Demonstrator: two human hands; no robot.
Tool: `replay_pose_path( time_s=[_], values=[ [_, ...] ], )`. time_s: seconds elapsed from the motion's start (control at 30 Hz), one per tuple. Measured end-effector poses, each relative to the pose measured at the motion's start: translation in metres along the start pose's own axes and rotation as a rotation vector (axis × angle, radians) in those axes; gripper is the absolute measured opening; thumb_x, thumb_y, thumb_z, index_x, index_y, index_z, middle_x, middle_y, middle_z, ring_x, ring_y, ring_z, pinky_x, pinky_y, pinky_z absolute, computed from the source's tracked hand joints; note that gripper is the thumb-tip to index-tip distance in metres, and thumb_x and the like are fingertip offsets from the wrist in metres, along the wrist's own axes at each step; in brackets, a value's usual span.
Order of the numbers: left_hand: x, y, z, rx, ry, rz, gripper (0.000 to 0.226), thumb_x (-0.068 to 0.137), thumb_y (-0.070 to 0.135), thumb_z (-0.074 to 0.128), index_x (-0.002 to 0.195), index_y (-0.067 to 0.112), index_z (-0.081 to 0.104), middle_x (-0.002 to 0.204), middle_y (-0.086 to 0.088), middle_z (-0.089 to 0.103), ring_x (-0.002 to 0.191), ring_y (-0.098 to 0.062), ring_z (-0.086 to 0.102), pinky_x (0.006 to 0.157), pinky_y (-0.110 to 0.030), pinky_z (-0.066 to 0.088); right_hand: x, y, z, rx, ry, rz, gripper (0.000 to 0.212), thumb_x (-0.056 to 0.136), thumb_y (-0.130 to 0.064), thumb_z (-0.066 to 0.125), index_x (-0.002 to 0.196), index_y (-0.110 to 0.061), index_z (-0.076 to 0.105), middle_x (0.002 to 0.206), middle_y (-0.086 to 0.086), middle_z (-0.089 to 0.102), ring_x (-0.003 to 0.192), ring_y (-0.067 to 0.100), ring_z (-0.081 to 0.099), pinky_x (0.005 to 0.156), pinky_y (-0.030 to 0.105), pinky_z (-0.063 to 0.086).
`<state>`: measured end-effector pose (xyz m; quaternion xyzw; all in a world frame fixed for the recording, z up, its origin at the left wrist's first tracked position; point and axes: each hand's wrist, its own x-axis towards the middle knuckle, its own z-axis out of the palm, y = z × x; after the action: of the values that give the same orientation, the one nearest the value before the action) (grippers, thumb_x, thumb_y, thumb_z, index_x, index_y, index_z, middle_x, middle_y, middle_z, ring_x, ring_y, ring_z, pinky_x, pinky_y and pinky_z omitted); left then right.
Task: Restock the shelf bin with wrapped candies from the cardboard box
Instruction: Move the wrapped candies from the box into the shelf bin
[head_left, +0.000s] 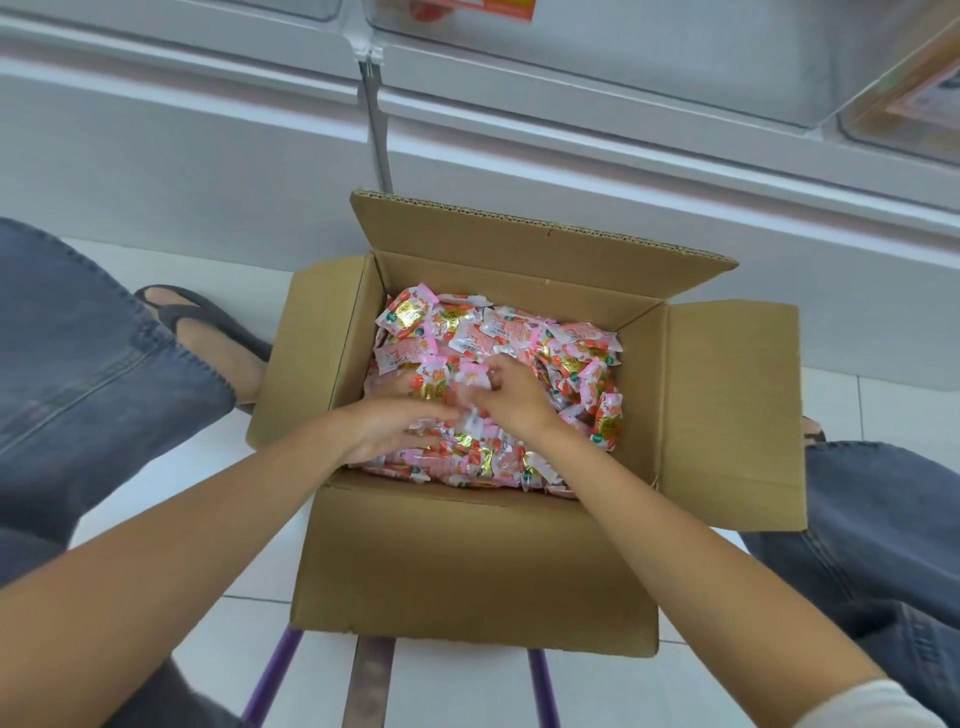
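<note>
An open cardboard box (478, 561) stands on the floor between my knees, filled with pink, white and gold wrapped candies (524, 338). Both my hands are inside it, on top of the pile. My left hand (400, 423) lies low on the near left of the pile, its blurred fingers stretched over the candies. My right hand (511, 395) sits just right of it, fingers curled round a few candies at the middle of the box. Clear shelf bins (623, 57) hang above at the frame's top; what they contain is hard to tell.
White shelving panels (182, 156) rise right behind the box. My jeans-clad legs (78, 374) flank the box on both sides, a sandalled foot (208, 332) on the left. Purple and metal bars (371, 680) show under the box's near side. The floor is white tile.
</note>
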<state>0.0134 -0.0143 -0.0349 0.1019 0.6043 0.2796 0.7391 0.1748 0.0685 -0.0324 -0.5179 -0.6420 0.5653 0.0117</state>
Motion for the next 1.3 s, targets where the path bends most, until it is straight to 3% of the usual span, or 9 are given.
replay_pose_path(
  time_s=[0.17, 0.27, 0.37, 0.6, 0.73, 0.97, 1.07, 1.2, 1.3],
  values=[
    [-0.009, 0.007, 0.003, -0.091, 0.016, 0.113, 0.046, 0.086, -0.006, 0.067, 0.129, 0.008, 0.057, 0.126, -0.012, 0.066, 0.109, -0.018, 0.068, 0.09, -0.033, 0.057, -0.01, -0.017, 0.008, 0.45, -0.273, 0.059, 0.038, 0.102, -0.033, 0.048, 0.125, -0.006, 0.062, 0.114, 0.007, 0.068, 0.109, 0.019, 0.065, 0.098, 0.033, 0.052],
    [-0.01, 0.011, -0.018, -0.261, 0.046, 0.068, 0.052, 0.083, -0.011, 0.068, 0.13, 0.006, 0.055, 0.133, -0.015, 0.059, 0.113, -0.025, 0.066, 0.083, -0.033, 0.06, -0.009, 0.011, 0.015, 0.051, -0.178, 0.031, 0.028, 0.101, -0.019, 0.052, 0.124, -0.008, 0.064, 0.121, 0.002, 0.065, 0.109, 0.017, 0.061, 0.101, 0.031, 0.047],
    [-0.015, 0.013, -0.023, -0.277, 0.069, 0.056, 0.052, 0.082, -0.012, 0.068, 0.125, 0.012, 0.052, 0.129, -0.012, 0.059, 0.114, -0.026, 0.065, 0.081, -0.034, 0.061, -0.014, 0.049, 0.039, -0.295, -0.342, 0.104, 0.041, 0.093, -0.029, 0.065, 0.131, -0.013, 0.06, 0.131, 0.005, 0.061, 0.119, 0.022, 0.057, 0.101, 0.033, 0.045],
    [-0.015, 0.009, -0.029, -0.131, 0.162, 0.106, 0.046, 0.085, -0.005, 0.068, 0.126, 0.013, 0.056, 0.117, -0.009, 0.071, 0.101, -0.015, 0.071, 0.085, -0.028, 0.058, -0.001, 0.039, 0.018, -0.074, -0.119, 0.095, 0.019, 0.097, -0.014, 0.056, 0.088, -0.002, 0.067, 0.078, 0.005, 0.062, 0.069, 0.017, 0.054, 0.066, 0.029, 0.044],
    [-0.017, 0.013, -0.021, -0.163, 0.142, 0.122, 0.049, 0.086, -0.002, 0.068, 0.129, 0.018, 0.053, 0.115, -0.005, 0.071, 0.096, -0.012, 0.072, 0.081, -0.026, 0.059, -0.005, 0.0, -0.01, 0.118, 0.166, -0.065, 0.016, 0.096, -0.013, 0.056, 0.086, -0.001, 0.054, 0.085, 0.013, 0.061, 0.078, 0.018, 0.058, 0.079, 0.034, 0.048],
    [-0.02, 0.024, -0.006, -0.401, -0.002, 0.113, 0.055, 0.087, 0.014, 0.07, 0.137, 0.012, 0.049, 0.127, -0.017, 0.063, 0.097, -0.021, 0.071, 0.079, -0.031, 0.058, -0.015, -0.027, 0.003, 0.091, -0.148, -0.215, 0.007, 0.091, -0.021, 0.068, 0.096, -0.025, 0.071, 0.134, -0.001, 0.055, 0.116, 0.01, 0.055, 0.101, 0.027, 0.042],
    [-0.02, 0.025, -0.011, -0.425, 0.02, 0.106, 0.052, 0.09, 0.006, 0.065, 0.139, 0.014, 0.048, 0.131, -0.014, 0.062, 0.108, -0.025, 0.068, 0.081, -0.035, 0.06, -0.014, -0.026, -0.001, 0.199, -0.019, -0.122, 0.019, 0.091, -0.021, 0.068, 0.109, -0.014, 0.065, 0.122, 0.001, 0.06, 0.109, 0.014, 0.059, 0.087, 0.021, 0.049],
    [-0.024, 0.029, -0.007, -0.41, -0.039, 0.111, 0.051, 0.091, 0.005, 0.064, 0.138, 0.017, 0.05, 0.132, -0.01, 0.063, 0.114, -0.021, 0.065, 0.087, -0.038, 0.059, -0.012, -0.024, 0.0, 0.187, -0.07, -0.004, 0.035, 0.087, -0.029, 0.073, 0.114, -0.015, 0.056, 0.112, 0.006, 0.063, 0.103, 0.02, 0.063, 0.094, 0.041, 0.053],
    [-0.026, 0.031, -0.001, -0.358, -0.048, 0.103, 0.056, 0.089, 0.005, 0.065, 0.139, 0.02, 0.046, 0.136, -0.008, 0.059, 0.12, -0.02, 0.061, 0.085, -0.038, 0.059, -0.014, -0.027, -0.002, 0.252, -0.003, -0.036, 0.027, 0.085, -0.013, 0.075, 0.104, -0.011, 0.056, 0.085, 0.004, 0.062, 0.077, 0.017, 0.061, 0.075, 0.029, 0.054]
  ],
)
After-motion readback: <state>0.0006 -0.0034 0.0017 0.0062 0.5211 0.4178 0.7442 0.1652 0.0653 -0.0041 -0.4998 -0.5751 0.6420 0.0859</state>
